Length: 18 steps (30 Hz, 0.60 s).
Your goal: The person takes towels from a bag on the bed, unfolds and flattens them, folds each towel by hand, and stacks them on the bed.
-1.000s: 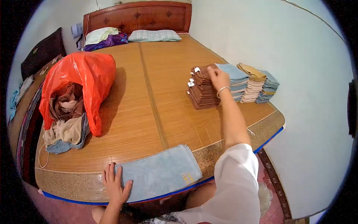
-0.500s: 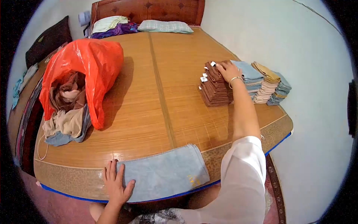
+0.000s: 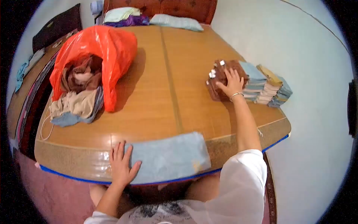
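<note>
A folded light-blue towel (image 3: 167, 158) lies flat along the near edge of the bed, with a small yellow mark at its right end. At the towel's left end, my left hand (image 3: 122, 164) rests with its fingers spread. My right hand (image 3: 233, 85) reaches to the right and lies open on a stack of folded brown towels (image 3: 218, 91) with white labels. Directly right of that stack stand more folded stacks: blue towels (image 3: 253, 72), beige ones (image 3: 269, 89) with a mustard towel on top, and grey-blue ones (image 3: 284, 89).
A red plastic bag (image 3: 123, 48) on the left spills brown, beige and blue cloths (image 3: 76, 104). Pillows (image 3: 177, 22) and a purple cloth (image 3: 132, 21) lie by the wooden headboard (image 3: 179, 7). A white wall (image 3: 309, 149) borders the right side.
My right hand has shifted from the brown stack's right top edge onto its top and front, its fingers now spread. The camera view has tilted slightly; my left hand stays by the blue towel.
</note>
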Each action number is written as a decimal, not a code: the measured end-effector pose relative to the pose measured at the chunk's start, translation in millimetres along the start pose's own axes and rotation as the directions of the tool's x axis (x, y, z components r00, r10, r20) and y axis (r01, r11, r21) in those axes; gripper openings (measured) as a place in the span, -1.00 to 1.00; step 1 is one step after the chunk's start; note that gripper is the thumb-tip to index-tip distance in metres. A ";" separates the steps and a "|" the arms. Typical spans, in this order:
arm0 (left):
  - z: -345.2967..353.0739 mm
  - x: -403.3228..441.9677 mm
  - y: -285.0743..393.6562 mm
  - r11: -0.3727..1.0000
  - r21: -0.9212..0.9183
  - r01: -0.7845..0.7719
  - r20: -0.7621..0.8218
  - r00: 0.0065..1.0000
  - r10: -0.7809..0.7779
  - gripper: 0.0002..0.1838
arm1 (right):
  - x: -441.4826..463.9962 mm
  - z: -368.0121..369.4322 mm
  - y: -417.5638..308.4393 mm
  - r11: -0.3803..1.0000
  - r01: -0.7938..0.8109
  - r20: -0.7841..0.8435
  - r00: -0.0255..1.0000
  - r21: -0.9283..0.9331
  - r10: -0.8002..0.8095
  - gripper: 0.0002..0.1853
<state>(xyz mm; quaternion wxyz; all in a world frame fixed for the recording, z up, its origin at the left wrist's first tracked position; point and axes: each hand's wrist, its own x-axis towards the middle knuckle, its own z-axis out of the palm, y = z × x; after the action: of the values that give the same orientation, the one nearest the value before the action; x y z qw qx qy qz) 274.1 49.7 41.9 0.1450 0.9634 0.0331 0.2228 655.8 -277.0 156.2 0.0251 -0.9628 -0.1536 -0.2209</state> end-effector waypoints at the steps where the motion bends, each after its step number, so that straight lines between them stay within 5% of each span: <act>1: -0.8 -1.1 0.6 1.000 0.001 0.018 0.029 0.999 -0.018 -0.35 | -14.6 6.3 -6.9 0.994 0.049 -0.154 0.987 0.093 -0.035 -0.23; 4: 0.5 2.0 3.0 0.999 0.027 0.026 0.018 0.999 -0.027 -0.37 | -88.0 5.6 -56.7 0.905 0.272 -0.183 0.958 0.326 -0.222 -0.35; 8: 2.1 2.3 2.5 0.999 0.053 -0.003 -0.017 1.000 0.004 -0.38 | -221.6 -16.1 -153.0 0.780 0.470 0.120 0.821 0.413 -0.558 -0.31; 10: 4.2 1.6 4.1 0.998 0.063 0.002 -0.039 0.999 0.000 -0.37 | -268.0 -2.8 -180.9 0.752 0.477 0.155 0.789 0.456 -0.594 -0.28; 18: 10.4 -0.3 -2.6 0.994 0.110 -0.009 -0.049 0.999 0.014 -0.36 | -257.6 12.1 -132.1 0.932 0.194 0.255 0.927 0.306 -0.276 -0.18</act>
<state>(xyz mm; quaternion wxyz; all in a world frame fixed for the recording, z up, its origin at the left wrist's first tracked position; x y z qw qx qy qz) 278.4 49.4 32.1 0.0895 0.9643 0.0434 0.2453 400.0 -223.3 31.1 0.1085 -0.9462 -0.3001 -0.0536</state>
